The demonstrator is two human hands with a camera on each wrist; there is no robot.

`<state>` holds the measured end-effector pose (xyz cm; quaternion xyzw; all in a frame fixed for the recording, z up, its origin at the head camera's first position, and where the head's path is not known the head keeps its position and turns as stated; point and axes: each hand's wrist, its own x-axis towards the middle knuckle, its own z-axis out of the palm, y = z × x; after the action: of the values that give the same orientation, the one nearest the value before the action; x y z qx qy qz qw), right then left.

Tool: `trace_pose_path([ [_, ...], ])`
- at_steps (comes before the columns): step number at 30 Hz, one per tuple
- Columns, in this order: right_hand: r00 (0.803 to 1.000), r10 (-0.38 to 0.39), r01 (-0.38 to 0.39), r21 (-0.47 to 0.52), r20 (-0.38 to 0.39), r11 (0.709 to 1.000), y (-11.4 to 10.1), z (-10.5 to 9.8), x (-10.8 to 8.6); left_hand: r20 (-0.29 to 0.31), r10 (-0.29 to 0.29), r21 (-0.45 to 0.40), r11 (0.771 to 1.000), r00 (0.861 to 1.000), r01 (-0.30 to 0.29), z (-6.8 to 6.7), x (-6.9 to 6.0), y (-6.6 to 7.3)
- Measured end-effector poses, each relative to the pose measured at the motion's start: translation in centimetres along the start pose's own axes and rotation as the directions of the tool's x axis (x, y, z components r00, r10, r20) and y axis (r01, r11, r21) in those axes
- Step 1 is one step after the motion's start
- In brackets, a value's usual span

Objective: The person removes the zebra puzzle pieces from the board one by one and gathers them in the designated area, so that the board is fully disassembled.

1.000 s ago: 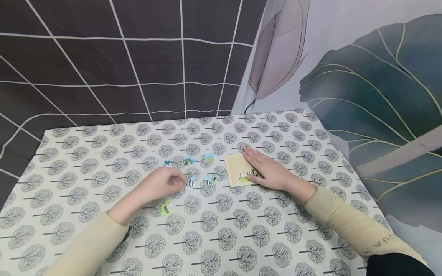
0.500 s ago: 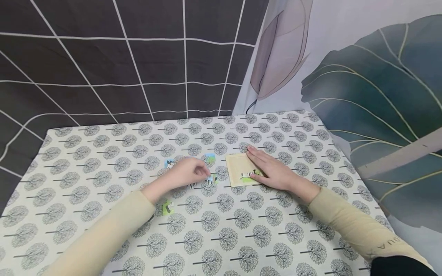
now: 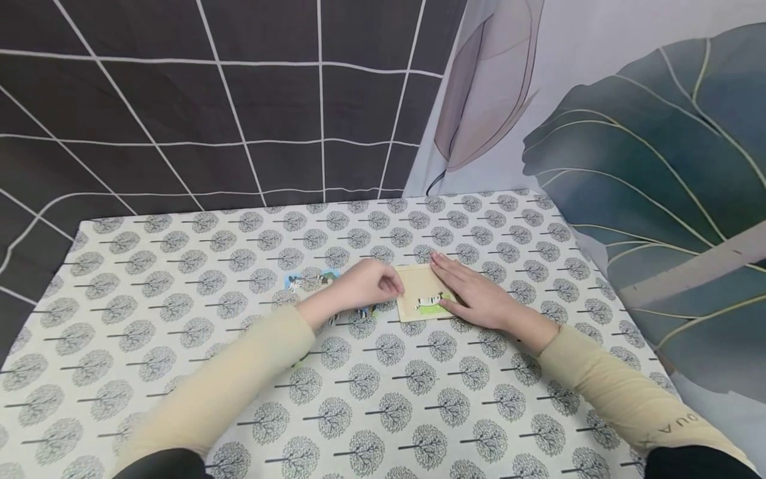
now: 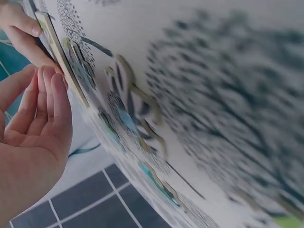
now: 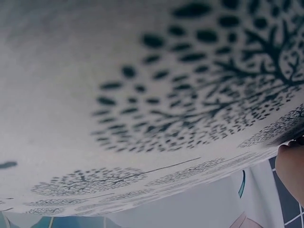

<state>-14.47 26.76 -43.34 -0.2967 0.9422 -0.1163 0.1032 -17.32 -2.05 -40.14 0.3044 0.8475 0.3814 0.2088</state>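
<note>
My right hand (image 3: 475,293) lies on the right side of a shallow light-wood puzzle tray (image 3: 413,283), its thumb by a zebra-patterned section (image 3: 429,303) in the tray. My left hand (image 3: 368,283) reaches the tray's left edge with bent fingers. In the left wrist view its thumb and fingertips come together; whether they pinch anything does not show. Puzzle pieces lie left of the tray: a zebra piece (image 4: 135,104), another piece (image 4: 81,64) near the tray, and a blue-edged piece (image 3: 293,281). My left arm and hand hide some pieces.
A tree-print cloth (image 3: 389,399) covers the table. Behind it hangs a dark grid-patterned curtain (image 3: 269,106), with a leaf-print sheet (image 3: 652,159) at the right. The right wrist view holds mostly cloth and a small part of my hand.
My left hand has moved rightward across the loose pieces to the tray's left edge. The right hand stays on the tray, and the zebra section in it looks unchanged.
</note>
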Motion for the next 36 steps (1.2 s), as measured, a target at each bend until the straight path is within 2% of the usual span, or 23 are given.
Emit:
trace_pose_path([
  [5, 1.000, -0.011, 0.010, -0.015, -0.012, 1.000, 0.0, 0.1, 0.0, 0.028, -0.003, -0.039, 0.999, 1.000, 0.005, 1.0, 1.5, 0.4],
  [9, 0.999, -0.036, 0.035, -0.025, -0.032, 0.999, 0.0, 0.3, 0.0, 0.042, -0.017, -0.029, 0.999, 0.999, 0.018, 1.9, 2.2, 0.6],
  [18, 0.998, -0.042, 0.041, -0.035, -0.036, 0.999, 0.0, 0.4, 0.0, 0.002, -0.026, 0.033, 0.999, 1.000, 0.026, 2.9, 3.1, 1.4],
  [36, 0.999, -0.032, 0.032, -0.022, -0.020, 0.999, 0.0, 0.2, 0.1, 0.001, -0.043, 0.138, 0.989, 0.999, 0.042, 4.0, 3.2, 2.2],
])
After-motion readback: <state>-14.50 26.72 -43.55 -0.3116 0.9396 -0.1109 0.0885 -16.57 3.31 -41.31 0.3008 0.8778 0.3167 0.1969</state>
